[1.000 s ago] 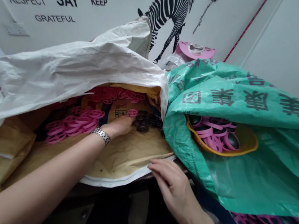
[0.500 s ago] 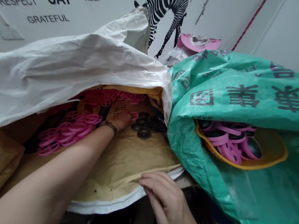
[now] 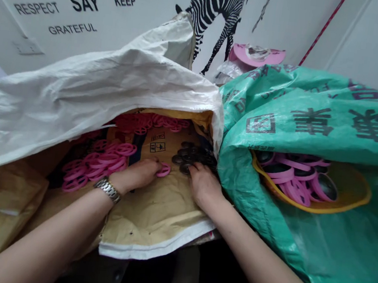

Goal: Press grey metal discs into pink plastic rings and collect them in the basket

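Inside the open white sack lined with brown paper [image 3: 160,207], my left hand [image 3: 142,172] pinches a pink spoked plastic ring [image 3: 164,170] at its edge. A pile of similar pink rings [image 3: 97,162] lies to the left of that hand, with more pink rings [image 3: 143,122] further back. My right hand [image 3: 204,187] reaches into the sack's right side, its fingertips closed at a black round disc [image 3: 184,168]. Several black discs [image 3: 192,152] lie behind the fingers. My thumb on that side is mostly hidden.
To the right, a green woven sack [image 3: 314,129] covers part of a yellow-rimmed container [image 3: 355,194] holding pink rings with black discs fitted [image 3: 295,177]. The white sack's upper flap [image 3: 113,82] overhangs the opening. A pink visor-shaped item [image 3: 257,56] sits behind, near the wall.
My right hand has moved from the sack's front edge up to the black discs. My left hand has drawn slightly nearer with the pink ring. The camera view has shifted a little.
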`<state>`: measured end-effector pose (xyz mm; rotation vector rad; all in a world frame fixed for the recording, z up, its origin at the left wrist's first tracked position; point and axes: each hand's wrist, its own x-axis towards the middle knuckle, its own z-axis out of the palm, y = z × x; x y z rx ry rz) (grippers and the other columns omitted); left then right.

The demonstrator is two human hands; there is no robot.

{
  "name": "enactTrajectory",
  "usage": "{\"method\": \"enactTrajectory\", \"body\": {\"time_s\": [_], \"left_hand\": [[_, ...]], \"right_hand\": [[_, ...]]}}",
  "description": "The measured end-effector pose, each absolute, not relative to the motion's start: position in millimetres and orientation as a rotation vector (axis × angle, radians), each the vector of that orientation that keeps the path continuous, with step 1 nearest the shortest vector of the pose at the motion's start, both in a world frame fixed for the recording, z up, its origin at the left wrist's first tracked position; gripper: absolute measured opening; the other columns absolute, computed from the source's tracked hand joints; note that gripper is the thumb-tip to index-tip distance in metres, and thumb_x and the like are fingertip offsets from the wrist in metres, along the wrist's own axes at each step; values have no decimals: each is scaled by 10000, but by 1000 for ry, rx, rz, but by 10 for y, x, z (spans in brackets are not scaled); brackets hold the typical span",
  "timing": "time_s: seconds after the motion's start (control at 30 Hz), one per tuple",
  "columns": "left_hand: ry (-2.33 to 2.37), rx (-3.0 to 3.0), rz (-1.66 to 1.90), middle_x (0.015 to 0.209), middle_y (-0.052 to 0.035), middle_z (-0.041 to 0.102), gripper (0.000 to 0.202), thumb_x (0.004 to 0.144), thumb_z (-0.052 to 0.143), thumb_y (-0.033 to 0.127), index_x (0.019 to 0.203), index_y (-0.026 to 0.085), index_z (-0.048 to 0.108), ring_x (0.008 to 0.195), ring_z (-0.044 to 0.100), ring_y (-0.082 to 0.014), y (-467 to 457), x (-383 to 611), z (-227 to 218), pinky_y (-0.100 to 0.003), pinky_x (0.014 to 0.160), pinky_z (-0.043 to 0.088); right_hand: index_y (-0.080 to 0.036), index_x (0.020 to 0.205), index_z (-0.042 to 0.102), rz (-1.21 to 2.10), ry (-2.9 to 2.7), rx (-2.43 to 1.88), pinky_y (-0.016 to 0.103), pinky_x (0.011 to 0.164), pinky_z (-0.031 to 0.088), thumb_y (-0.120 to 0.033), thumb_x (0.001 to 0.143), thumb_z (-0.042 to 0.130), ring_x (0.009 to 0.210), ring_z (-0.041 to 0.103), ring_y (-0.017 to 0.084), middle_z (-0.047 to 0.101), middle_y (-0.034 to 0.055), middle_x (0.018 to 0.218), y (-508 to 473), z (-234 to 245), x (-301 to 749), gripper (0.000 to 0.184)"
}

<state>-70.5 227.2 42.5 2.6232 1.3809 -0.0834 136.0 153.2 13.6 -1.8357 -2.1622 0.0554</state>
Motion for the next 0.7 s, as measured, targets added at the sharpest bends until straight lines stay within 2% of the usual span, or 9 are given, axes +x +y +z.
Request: {"method": "enactTrajectory", "body": {"time_s": [0.07,0.17,0.33,0.5,0.6,0.7], "left_hand": [[1365,2626,-103,1010,-93,661,205,847,512,270,935,183,676,879,616,-222,2100,-729,436,-294,786,443],[1402,2604,-74,1036,-109,654,286,853,538,348,1065,176,626,895,626,-239,1930,-724,455,-302,772,452],[1465,2568,8,1127,-150,642,471,859,567,443,1244,174,533,1007,628,-291,1849,-645,421,-345,835,468],[1505,2541,112,1133,-157,640,425,836,600,412,1184,169,580,1047,624,-314,1847,-595,359,-369,867,474],[1519,2506,217,1150,-154,640,515,795,642,386,1245,160,538,1045,631,-309,1815,-616,389,-368,866,490],[1526,2456,316,1210,-157,626,628,766,663,347,1330,150,470,1075,627,-305,1735,-656,450,-383,894,500]], "right_hand": [[-119,1164,677,24,-2167,-1853,353,846,494,-106,912,449,1090,582,294,641,169,1217,1643,105,1328,340],[-111,1090,701,-27,-2199,-1841,350,812,485,-157,919,466,1101,554,308,657,183,1161,1737,54,1291,294],[-115,965,731,-48,-2255,-1768,356,814,462,-164,914,474,1061,562,295,707,181,1028,1770,29,1271,267],[-100,934,728,28,-2157,-1735,370,789,444,-138,912,453,990,616,310,728,198,923,1676,115,1268,278],[-118,964,717,130,-2011,-1718,358,754,436,-160,914,455,916,651,299,732,192,917,1555,165,1295,271],[-164,990,697,284,-1829,-1662,332,720,434,-214,906,478,835,668,263,737,139,902,1417,165,1351,240]]}}
